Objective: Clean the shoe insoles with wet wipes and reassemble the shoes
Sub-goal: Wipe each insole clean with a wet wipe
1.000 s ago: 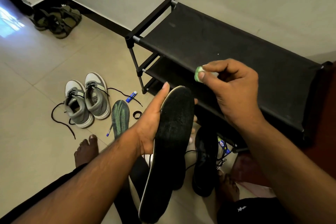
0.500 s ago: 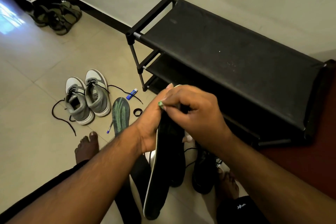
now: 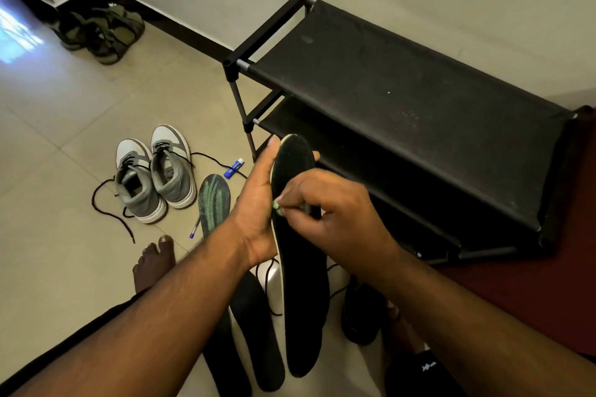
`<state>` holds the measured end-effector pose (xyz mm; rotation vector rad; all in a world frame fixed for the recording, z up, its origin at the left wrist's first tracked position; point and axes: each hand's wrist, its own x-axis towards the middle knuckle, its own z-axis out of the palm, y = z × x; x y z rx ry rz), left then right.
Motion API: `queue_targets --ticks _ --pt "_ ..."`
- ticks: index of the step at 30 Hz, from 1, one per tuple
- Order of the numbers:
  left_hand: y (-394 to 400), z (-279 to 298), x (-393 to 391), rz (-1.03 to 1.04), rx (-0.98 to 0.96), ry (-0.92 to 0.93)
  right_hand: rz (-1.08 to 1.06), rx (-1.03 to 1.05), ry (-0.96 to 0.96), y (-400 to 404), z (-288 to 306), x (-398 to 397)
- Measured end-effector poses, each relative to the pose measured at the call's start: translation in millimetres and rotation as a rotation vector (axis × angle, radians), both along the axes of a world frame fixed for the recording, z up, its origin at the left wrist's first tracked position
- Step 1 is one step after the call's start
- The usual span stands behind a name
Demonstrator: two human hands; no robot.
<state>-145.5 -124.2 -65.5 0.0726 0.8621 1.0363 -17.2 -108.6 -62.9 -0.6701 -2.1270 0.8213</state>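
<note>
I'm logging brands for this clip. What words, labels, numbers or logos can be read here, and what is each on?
No text reads clearly.
Blue tube on the floor: has print, too small to read.
Grey shoes: marks on the tongues, blurred.
Black shorts: a small white logo, a shape and not readable words.
Insole in the hands: no print visible.

The left hand [image 3: 258, 203] holds a black insole [image 3: 298, 267] upright while the right hand [image 3: 335, 213] presses a balled wipe [image 3: 277, 207] against it, beside grey sneakers [image 3: 154, 174] and a rack [image 3: 403, 113].
</note>
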Motion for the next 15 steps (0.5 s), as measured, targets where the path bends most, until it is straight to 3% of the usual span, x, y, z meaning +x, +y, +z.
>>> queue_targets --ticks 4,9,12,15 --pt "-8.1 0.0 11.4 -0.129 0.042 0.069 -0.214 -0.122 0.091 10.9 2.7 4.6" --pt "-8.0 -2.3 14.6 -0.131 0.062 0.146 -0.560 -0.586 0.194 32.3 9.7 15.2" --pt "-8.1 -5.1 13.5 -0.120 0.066 0.230 -0.508 -0.696 0.364 33.6 23.0 16.5" --pt "-9.8 -7.5 16.9 -0.137 0.089 0.299 -0.397 -0.698 0.320 22.2 29.5 10.4"
